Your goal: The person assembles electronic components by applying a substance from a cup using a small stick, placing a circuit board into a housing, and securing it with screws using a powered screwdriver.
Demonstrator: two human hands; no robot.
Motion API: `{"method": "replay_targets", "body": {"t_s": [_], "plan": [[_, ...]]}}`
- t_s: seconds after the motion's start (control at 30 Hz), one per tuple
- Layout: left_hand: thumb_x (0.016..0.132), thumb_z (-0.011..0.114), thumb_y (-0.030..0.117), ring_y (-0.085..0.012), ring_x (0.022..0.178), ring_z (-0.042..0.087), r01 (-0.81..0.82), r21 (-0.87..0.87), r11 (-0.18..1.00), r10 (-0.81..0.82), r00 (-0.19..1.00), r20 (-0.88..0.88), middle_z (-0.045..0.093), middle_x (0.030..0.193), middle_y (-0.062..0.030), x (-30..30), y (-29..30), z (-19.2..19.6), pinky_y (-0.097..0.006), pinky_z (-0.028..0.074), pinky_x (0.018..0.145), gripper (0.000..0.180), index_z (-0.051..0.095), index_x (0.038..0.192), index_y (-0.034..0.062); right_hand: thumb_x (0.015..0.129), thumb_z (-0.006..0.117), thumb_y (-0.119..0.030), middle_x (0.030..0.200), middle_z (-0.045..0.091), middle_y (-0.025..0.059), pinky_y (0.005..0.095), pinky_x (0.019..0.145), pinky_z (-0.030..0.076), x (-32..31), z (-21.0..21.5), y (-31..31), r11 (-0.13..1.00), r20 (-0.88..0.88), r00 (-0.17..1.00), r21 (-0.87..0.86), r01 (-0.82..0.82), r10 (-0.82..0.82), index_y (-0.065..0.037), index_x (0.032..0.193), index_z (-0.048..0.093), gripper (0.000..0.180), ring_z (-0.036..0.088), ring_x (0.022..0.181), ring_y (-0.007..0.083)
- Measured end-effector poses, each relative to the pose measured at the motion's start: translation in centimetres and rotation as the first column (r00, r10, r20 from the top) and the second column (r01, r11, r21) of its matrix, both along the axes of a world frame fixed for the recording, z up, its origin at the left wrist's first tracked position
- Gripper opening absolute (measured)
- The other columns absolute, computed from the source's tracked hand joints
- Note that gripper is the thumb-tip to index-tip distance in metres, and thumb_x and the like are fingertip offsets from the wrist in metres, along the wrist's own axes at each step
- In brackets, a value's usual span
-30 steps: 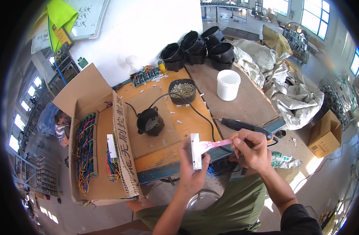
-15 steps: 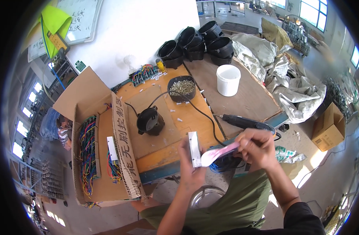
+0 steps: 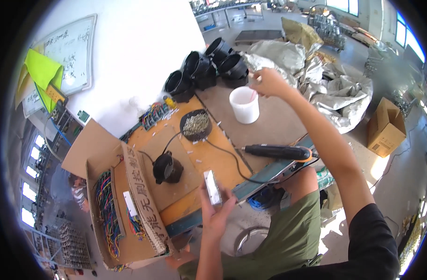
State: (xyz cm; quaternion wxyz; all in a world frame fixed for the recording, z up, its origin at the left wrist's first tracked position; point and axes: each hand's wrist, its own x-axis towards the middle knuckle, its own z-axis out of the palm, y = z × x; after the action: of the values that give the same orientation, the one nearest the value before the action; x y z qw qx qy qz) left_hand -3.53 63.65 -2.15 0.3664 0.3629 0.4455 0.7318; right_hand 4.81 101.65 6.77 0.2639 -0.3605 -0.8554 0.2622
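The left hand [image 3: 216,212] is clamped on a small grey rectangular metal block [image 3: 212,187] at the near bench [image 3: 269,130] edge. The right hand [image 3: 268,81], reaching far, pinches a thin pink stick [image 3: 253,94] dipping into the white plastic cup [image 3: 244,104] just below it.

An open brown cardboard box [image 3: 129,196] with dark lettering on one flap sits at the surface's left end. A smaller brown carton [image 3: 385,127] stands on the floor, right. A white board [image 3: 66,58] with handwriting leans upper left.
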Motion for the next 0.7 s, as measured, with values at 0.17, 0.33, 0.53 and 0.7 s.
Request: {"method": "replay_targets", "body": {"t_s": [0.17, 0.33, 0.53, 0.7], "plan": [[0.083, 0.060, -0.010, -0.0180, 0.091, 0.052, -0.001, 0.008, 1.000, 0.002, 0.996, -0.084, 0.042, 0.110, -0.0066, -0.7, -0.7, 0.0, -0.042, 0.050, 0.085, 0.076, 0.019, 0.144, 0.0080, 0.092, 0.065, -0.018, 0.085, 0.071, 0.0117, 0.0303, 0.071, 0.051, 13.6, -6.4, -2.6, 0.850, -0.655, 0.715, 0.210, 0.482, -0.244, -0.001, 0.111, 0.068, 0.026, 0.064, 0.075, 0.0156], [0.083, 0.062, -0.008, -0.0172, 0.093, 0.052, -0.140, -0.046, 0.989, 0.109, 0.905, -0.410, 0.042, 0.112, -0.0090, -1.0, -0.8, 0.4, -0.040, 0.048, 0.089, 0.077, 0.017, 0.144, 0.0056, 0.099, 0.054, -0.026, 0.094, 0.068, 0.0181, 0.0380, 0.078, 0.050, 34.7, -33.2, -10.4, 0.299, -0.341, 0.289, 0.027, 0.954, -0.895, 0.001, 0.106, 0.063, 0.030, 0.065, 0.084, 0.0294], [0.078, 0.069, -0.007, -0.0264, 0.107, 0.059, -0.400, -0.226, 0.888, 0.113, 0.668, -0.736, 0.047, 0.126, -0.0197, -1.2, -0.2, 2.1, -0.038, 0.052, 0.089, 0.073, 0.027, 0.137, -0.0003, 0.080, 0.062, -0.023, 0.102, 0.067, 0.0305, 0.0461, 0.087, 0.052, 44.6, -61.3, -26.3, 0.562, 0.831, 0.442, -0.198, 0.803, -0.338, 0.004, 0.109, 0.067, 0.041, 0.066, 0.100, 0.0416], [0.072, 0.077, 0.000, -0.0300, 0.094, 0.065, -0.661, -0.285, 0.694, -0.044, 0.356, -0.933, 0.061, 0.103, -0.0169, -1.7, -0.3, 2.7, -0.038, 0.052, 0.082, 0.064, 0.043, 0.125, 0.0019, 0.083, 0.061, -0.049, 0.108, 0.070, 0.0198, 0.0443, 0.083, 0.054, 42.5, -64.9, -25.1, 0.775, 0.858, 0.469, -0.440, 0.455, 0.211, 0.003, 0.112, 0.067, 0.060, 0.069, 0.092, 0.0351]]}}
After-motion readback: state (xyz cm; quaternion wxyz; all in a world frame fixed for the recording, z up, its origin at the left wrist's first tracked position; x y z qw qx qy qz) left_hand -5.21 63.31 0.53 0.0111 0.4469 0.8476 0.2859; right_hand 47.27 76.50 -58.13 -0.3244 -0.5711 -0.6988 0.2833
